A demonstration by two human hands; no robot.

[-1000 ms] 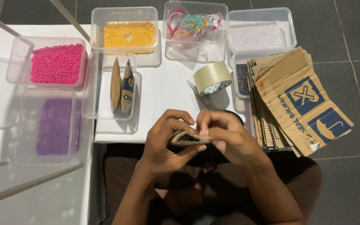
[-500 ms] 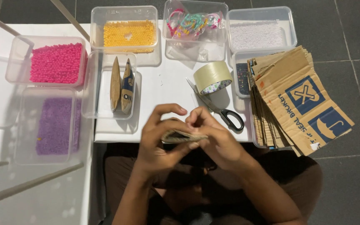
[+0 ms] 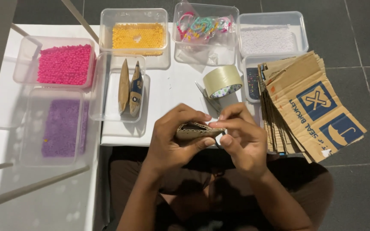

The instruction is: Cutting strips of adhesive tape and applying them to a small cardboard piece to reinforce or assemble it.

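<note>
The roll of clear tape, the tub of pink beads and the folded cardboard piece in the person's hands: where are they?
Roll of clear tape (image 3: 222, 81), head view, on its outer band.
Tub of pink beads (image 3: 64, 64), head view, on the beads inside.
Folded cardboard piece (image 3: 193, 131), head view, on its top face.

Between my fingers (image 3: 228, 125) I see a tan, ribbed cardboard piece (image 3: 195, 131). Just beyond them: translucent yellowish tape roll (image 3: 222, 80). Farther beyond: pink beads (image 3: 64, 64), orange-yellow beads (image 3: 138, 37), white beads (image 3: 267, 39), multicoloured loops (image 3: 202, 25). Left of them: purple beads (image 3: 62, 128). Right of them: brown cardboard stack (image 3: 305, 102) with blue square prints.
</note>
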